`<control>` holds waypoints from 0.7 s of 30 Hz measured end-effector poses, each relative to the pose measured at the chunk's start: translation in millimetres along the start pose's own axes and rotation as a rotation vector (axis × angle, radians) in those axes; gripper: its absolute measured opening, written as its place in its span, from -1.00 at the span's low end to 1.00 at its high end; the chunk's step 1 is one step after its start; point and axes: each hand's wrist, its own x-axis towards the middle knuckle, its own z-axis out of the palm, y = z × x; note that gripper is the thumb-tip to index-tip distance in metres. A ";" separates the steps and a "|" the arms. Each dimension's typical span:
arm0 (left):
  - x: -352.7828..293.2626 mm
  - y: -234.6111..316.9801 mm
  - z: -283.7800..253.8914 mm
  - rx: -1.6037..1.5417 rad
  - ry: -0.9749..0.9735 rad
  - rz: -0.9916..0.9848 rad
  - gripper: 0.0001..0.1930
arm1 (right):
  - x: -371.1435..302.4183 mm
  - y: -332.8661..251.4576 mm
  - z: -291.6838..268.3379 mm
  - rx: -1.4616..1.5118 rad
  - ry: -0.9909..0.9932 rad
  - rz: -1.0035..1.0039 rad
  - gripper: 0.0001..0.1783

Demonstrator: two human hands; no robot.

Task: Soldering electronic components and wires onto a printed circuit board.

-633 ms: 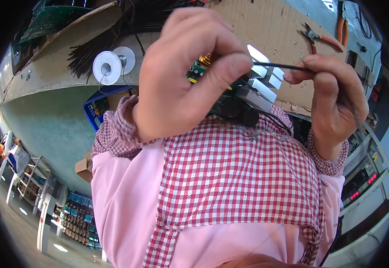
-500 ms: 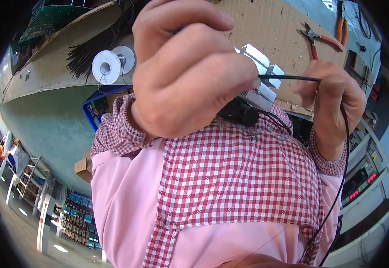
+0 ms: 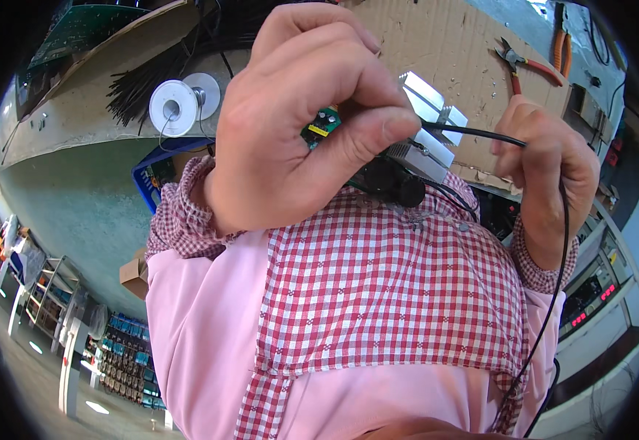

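The left hand [image 3: 305, 121] pinches thin black cable [image 3: 473, 132]; the right hand [image 3: 552, 158], at three o'clock, grips it too. Sideways pulling could snag it on silver finned-metal heatsinks [image 3: 422, 94] (contact unclear).

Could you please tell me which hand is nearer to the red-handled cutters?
Right. The right hand is just below the red-handled cutters in view; the left hand is well to their left.

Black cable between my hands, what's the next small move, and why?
Perhaps ease the right hand slightly outward to straighten the black cable: the left hand pinches it, the stretch between bends a little, and a loose length hangs over the checked apron.
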 end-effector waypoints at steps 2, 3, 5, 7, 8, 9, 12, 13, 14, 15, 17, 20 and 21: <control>-0.7 2.2 2.0 0.100 -0.008 0.075 -0.83 | -1.6 -0.9 -3.2 0.023 -0.018 0.033 -0.70; -0.5 1.1 5.4 0.047 0.001 0.008 -0.83 | -0.2 -3.6 -4.7 -0.045 -0.029 -0.005 -0.70; 0.9 -2.0 8.0 -0.010 0.000 -0.052 -0.83 | 1.3 -5.4 -5.1 -0.115 -0.028 -0.040 -0.71; 2.0 -2.2 9.4 -0.102 0.007 -0.075 -0.83 | 2.8 -5.1 -5.3 -0.139 -0.025 -0.141 -0.70; 2.4 -0.8 10.2 -0.101 0.006 -0.075 -0.83 | 3.4 -4.9 -4.7 -0.137 -0.024 -0.142 -0.70; 2.9 1.0 11.2 -0.126 0.019 -0.106 -0.83 | 3.7 -4.7 -3.7 -0.116 -0.009 -0.167 -0.70; 0.4 0.5 9.4 -0.092 0.033 -0.098 -0.83 | 0.9 -4.1 -9.5 -0.099 -0.051 -0.124 -0.70; 1.2 -0.6 9.7 -0.040 0.026 -0.054 -0.83 | -1.2 -4.6 -13.2 -0.108 -0.099 -0.049 -0.71; 2.1 -1.1 10.7 -0.044 0.026 -0.053 -0.83 | -2.0 -5.7 -12.7 -0.111 -0.098 -0.046 -0.71; 2.8 -1.6 11.6 -0.036 0.019 -0.043 -0.83 | -2.3 -6.9 -10.8 -0.130 -0.068 -0.040 -0.71; 1.7 -2.4 8.6 -0.022 0.005 -0.033 -0.83 | -1.0 -6.8 -5.6 -0.144 -0.033 -0.036 -0.72; -0.6 -3.0 6.4 -0.053 -0.017 -0.074 -0.84 | 2.8 -5.0 -1.8 -0.111 -0.039 -0.120 -0.72; -1.5 -3.4 6.6 -0.078 -0.005 -0.090 -0.84 | 4.0 -5.4 -0.5 -0.127 -0.035 -0.145 -0.72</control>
